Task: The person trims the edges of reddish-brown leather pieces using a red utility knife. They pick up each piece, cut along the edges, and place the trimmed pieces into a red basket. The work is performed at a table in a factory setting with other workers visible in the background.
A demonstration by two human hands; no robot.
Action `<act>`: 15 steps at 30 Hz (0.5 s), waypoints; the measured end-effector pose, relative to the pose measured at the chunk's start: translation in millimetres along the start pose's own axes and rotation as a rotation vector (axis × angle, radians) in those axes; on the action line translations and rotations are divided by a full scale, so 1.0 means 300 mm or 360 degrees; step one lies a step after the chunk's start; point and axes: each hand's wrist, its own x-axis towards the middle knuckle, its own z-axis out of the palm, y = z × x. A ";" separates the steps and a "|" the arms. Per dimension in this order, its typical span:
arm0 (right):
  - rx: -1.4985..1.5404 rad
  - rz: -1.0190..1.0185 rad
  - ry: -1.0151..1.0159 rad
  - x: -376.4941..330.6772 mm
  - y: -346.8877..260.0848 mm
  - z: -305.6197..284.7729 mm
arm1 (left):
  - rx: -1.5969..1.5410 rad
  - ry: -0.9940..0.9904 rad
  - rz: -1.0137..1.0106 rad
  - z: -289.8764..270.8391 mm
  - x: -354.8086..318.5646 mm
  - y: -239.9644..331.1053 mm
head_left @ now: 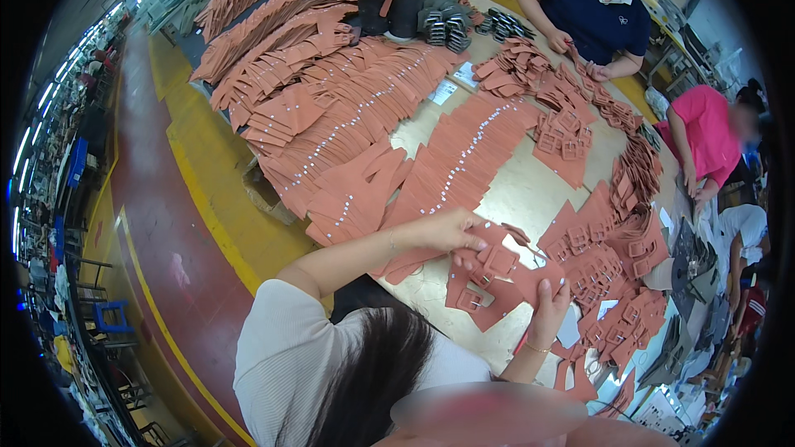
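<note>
Both my hands are at a terracotta-coloured leather piece with a cut-out opening, lifted over the table. My left hand pinches its upper left side, next to a leather-covered buckle. The right hand grips the piece's right edge between thumb and fingers. Beneath lie more terracotta pieces, one with another covered buckle. A thin red pen-like stick shows beside my right wrist. My left fingertips are partly hidden behind the leather.
Fanned stacks of leather pieces cover the table's left and far side. Buckled pieces are heaped at the right. Across the table a person in a navy top handles small pieces; another in pink stands further right. A walkway runs along the left.
</note>
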 end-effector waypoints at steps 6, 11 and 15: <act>-0.0302 0.0167 0.0069 0.212 0.050 -0.008 | 0.0255 0.0452 -0.0064 -0.066 0.156 -0.018; -0.1702 -0.0750 0.0376 0.248 0.186 -0.003 | 0.1342 0.0987 0.0116 -0.039 0.126 -0.120; -0.1593 -0.0446 -0.0078 0.141 0.207 0.000 | 0.1495 0.0477 0.0307 0.036 0.096 -0.237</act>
